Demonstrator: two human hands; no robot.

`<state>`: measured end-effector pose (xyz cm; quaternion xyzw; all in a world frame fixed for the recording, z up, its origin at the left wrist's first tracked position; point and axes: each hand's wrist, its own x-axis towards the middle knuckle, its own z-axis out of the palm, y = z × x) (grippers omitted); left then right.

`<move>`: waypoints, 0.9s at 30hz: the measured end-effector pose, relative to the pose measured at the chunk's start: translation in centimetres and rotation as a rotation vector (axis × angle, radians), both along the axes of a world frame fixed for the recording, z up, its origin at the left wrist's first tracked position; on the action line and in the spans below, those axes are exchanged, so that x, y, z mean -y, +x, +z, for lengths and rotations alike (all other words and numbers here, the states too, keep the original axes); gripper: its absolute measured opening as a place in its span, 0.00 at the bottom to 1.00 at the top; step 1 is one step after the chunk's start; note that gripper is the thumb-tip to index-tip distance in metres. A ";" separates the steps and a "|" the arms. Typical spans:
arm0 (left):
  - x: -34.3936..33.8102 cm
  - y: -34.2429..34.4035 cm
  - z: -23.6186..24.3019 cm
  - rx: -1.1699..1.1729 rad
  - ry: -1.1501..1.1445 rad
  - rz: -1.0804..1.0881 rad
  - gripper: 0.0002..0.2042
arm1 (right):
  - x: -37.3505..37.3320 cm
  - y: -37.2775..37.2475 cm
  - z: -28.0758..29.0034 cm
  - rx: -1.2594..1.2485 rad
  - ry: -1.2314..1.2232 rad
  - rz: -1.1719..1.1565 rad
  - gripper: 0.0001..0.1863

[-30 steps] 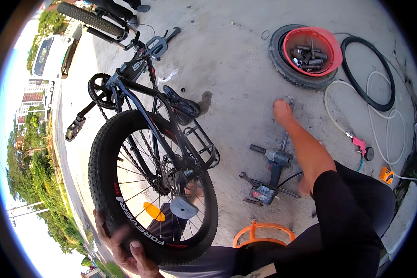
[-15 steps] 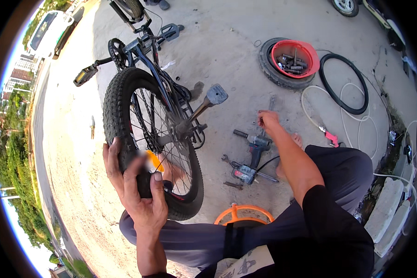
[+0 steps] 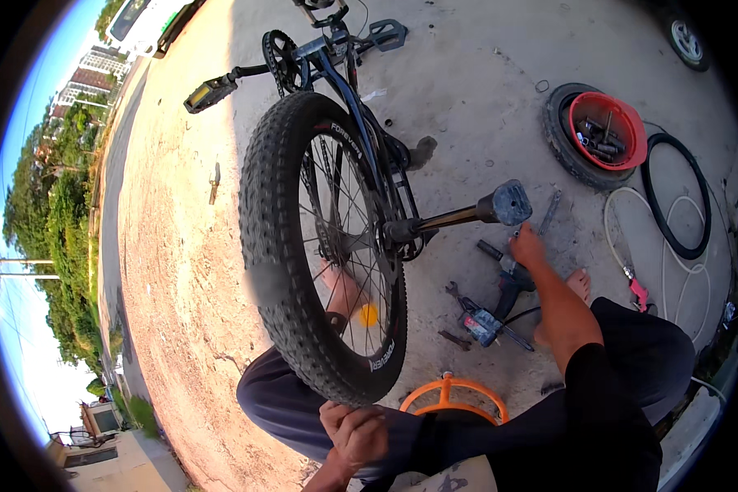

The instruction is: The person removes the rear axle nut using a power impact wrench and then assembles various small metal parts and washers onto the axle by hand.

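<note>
The left hand (image 3: pixel 354 435), at lower centre, has its fingers curled in against the bottom of the knobbly bicycle tyre (image 3: pixel 275 205); I can't tell whether it grips anything. The right hand (image 3: pixel 528 246), right of centre, is folded too, its contents unclear, just below the pedal (image 3: pixel 512 203). The bicycle wheel stands upright around frame centre. A pistol-grip power tool (image 3: pixel 515 284) lies below that hand; a red basin (image 3: pixel 631 127) of metal sockets (image 3: pixel 600 141) sits upper right.

wheel (image 3: pixel 272 217) left of power tool (image 3: pixel 512 293), basin (image 3: pixel 634 131) on tyre (image 3: pixel 572 160)
</note>
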<state>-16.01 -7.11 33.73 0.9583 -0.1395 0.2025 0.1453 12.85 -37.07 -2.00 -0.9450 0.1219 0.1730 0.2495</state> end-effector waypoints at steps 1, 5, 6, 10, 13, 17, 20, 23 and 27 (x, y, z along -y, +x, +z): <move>-0.5 -0.2 0.1 -0.103 -0.171 -0.020 0.12 | 0.4 0.0 -0.9 -0.015 -0.002 0.006 0.18; -0.4 -1.5 0.5 -0.098 -0.499 0.175 0.11 | 1.8 0.1 -6.2 0.011 -0.067 0.179 0.27; -0.6 -1.2 1.2 -0.105 -0.527 0.155 0.17 | 2.6 0.0 -7.9 0.068 -0.095 0.233 0.26; -0.3 4.3 2.8 0.097 -0.537 0.294 0.36 | 3.8 -0.2 -10.1 0.219 -0.091 0.340 0.24; 0.2 7.8 3.7 0.028 -0.537 0.335 0.45 | 1.9 -0.2 -5.6 -0.085 -0.105 0.250 0.19; 1.7 7.9 3.3 -0.195 -0.538 0.497 0.46 | 1.3 0.2 2.2 0.100 0.049 0.299 0.14; 0.1 4.1 -2.3 -0.186 -0.589 0.404 0.45 | 0.1 1.7 8.5 -0.041 0.091 0.434 0.17; 1.2 2.7 -3.1 -0.184 -0.371 0.392 0.37 | -0.4 2.2 13.5 -0.144 0.132 0.602 0.20; 0.6 0.9 -3.4 -0.620 -0.115 0.326 0.33 | -2.5 0.4 22.9 -0.243 0.145 0.770 0.22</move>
